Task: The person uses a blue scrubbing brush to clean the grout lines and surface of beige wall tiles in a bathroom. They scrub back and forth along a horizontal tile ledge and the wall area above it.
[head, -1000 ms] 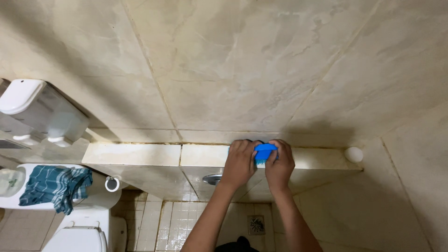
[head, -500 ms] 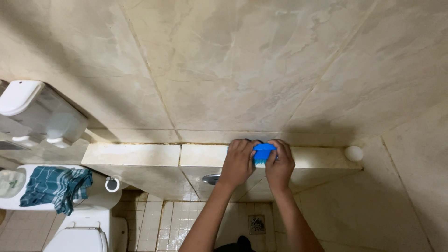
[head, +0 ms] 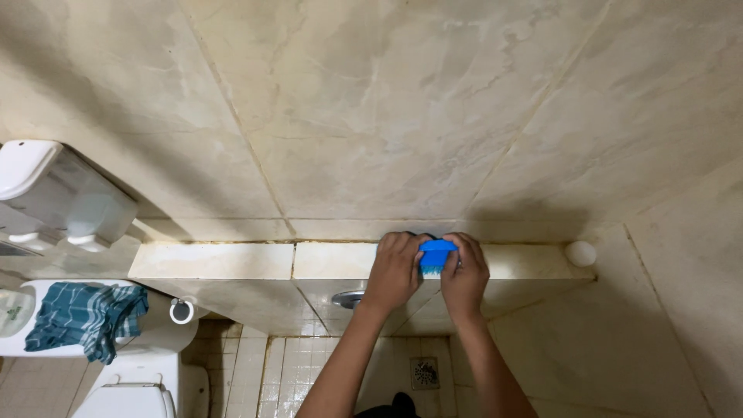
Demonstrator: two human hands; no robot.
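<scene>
A blue scrubbing brush (head: 436,257) with pale bristles rests on top of a beige tiled ledge (head: 232,261) that runs along the wall. My left hand (head: 396,268) and my right hand (head: 465,272) both wrap around the brush from either side, pressing it down on the ledge near the wall joint. Both forearms reach up from the bottom of the view.
A small white round object (head: 580,253) sits at the ledge's right end. A white dispenser (head: 58,197) hangs on the wall at left. Below are a toilet (head: 128,387) with a teal cloth (head: 85,316) on its cistern, a round metal fitting (head: 348,297) and a floor drain (head: 424,372).
Both hands stay on the brush, which has shifted only slightly along the ledge.
</scene>
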